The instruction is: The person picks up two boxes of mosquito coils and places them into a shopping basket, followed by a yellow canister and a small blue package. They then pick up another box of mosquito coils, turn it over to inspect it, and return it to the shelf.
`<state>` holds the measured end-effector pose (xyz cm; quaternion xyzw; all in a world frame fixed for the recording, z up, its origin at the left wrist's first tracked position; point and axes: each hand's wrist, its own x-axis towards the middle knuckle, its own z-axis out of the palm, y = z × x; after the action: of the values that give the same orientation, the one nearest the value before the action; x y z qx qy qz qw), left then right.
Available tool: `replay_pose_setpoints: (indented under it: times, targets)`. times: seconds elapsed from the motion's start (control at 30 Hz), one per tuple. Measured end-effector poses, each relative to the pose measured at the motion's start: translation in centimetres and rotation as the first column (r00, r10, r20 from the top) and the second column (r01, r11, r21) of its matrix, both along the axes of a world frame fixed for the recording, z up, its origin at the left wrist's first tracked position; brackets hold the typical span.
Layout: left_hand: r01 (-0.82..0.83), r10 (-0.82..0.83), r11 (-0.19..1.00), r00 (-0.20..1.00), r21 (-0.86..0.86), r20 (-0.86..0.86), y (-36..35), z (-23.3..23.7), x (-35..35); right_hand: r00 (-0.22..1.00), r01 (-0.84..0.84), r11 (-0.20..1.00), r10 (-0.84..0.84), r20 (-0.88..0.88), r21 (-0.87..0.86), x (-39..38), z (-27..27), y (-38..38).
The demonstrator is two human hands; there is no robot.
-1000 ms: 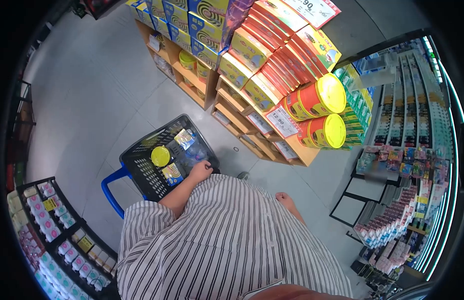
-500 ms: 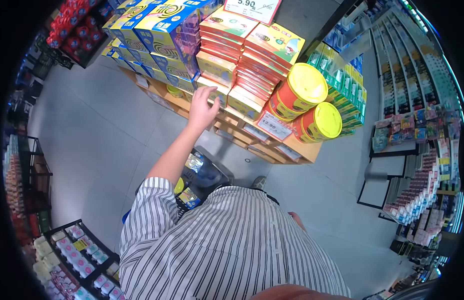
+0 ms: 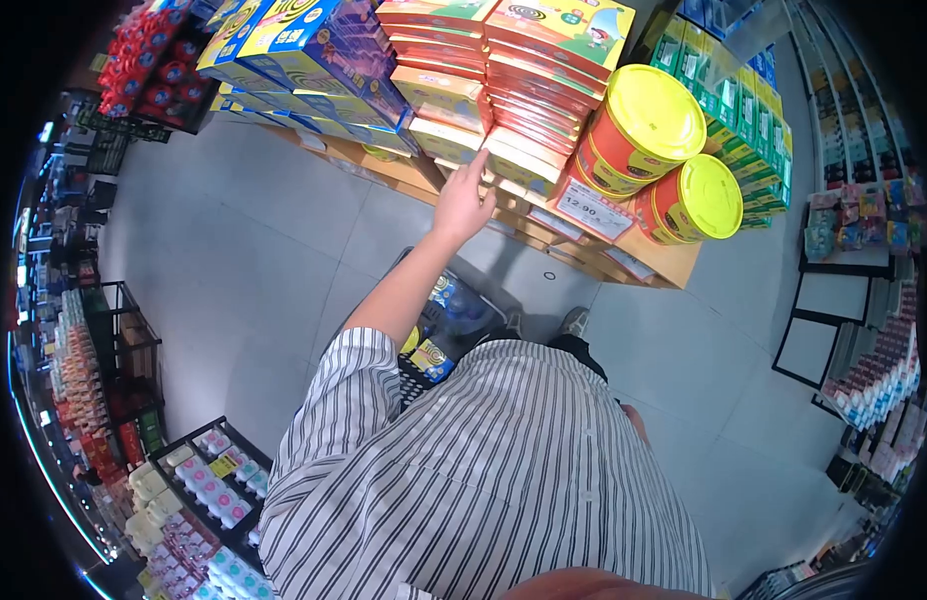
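Observation:
My left hand (image 3: 466,205) reaches to the front of a display shelf, index finger stretched out and nothing in its grasp. Its fingertip is right at the front of stacked yellow-and-red boxes (image 3: 529,150) printed with a dark spiral coil. Left of these stand larger blue-and-yellow boxes (image 3: 319,50) with the same coil picture. Two red tubs with yellow lids, one the taller tub (image 3: 652,115), stand to the right behind a 12.90 price card (image 3: 592,208). A small part of my right hand (image 3: 636,424) shows beside my right hip, its fingers hidden.
A dark shopping basket (image 3: 464,305) with blue-and-yellow packs stands on the floor below my left arm. Green boxes (image 3: 729,110) are stacked past the tubs. A low rack of packaged goods (image 3: 209,470) is at lower left, and stocked shelves (image 3: 869,380) line the right.
My left hand has moved right along the shelf front, from near the blue boxes to the yellow-and-red stacks, and its index finger now points out. The view has shifted too.

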<state>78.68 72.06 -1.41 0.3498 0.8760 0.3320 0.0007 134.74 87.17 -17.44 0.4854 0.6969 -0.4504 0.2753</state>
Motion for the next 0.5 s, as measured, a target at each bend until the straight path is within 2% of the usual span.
replay_pose_setpoints:
  times: [0.07, 0.2, 0.27, 0.5]
  targets:
    - [0.081, -0.085, 0.995, 0.995, -0.060, -0.061, 1.1, 0.1, -0.3, 0.998, 0.032, 0.999, -0.032, 0.061, 0.004, -0.9, 0.7, 0.0]
    - [0.111, -0.124, 0.980, 0.990, -0.167, -0.066, 2.7, 0.4, 0.6, 0.998, 0.071, 0.997, -0.070, -0.004, 0.022, -3.1, 3.5, 0.4]
    - [0.139, -0.154, 0.978, 0.984, -0.156, -0.090, 3.2, 0.1, 1.1, 0.998, 0.068, 0.997, -0.068, 0.001, 0.040, -4.1, 4.8, 0.3]
    - [0.225, -0.243, 0.964, 0.961, -0.140, -0.132, 4.3, 0.0, 2.5, 0.998, 0.051, 0.998, -0.050, -0.028, 0.039, -2.1, 1.5, 0.1]
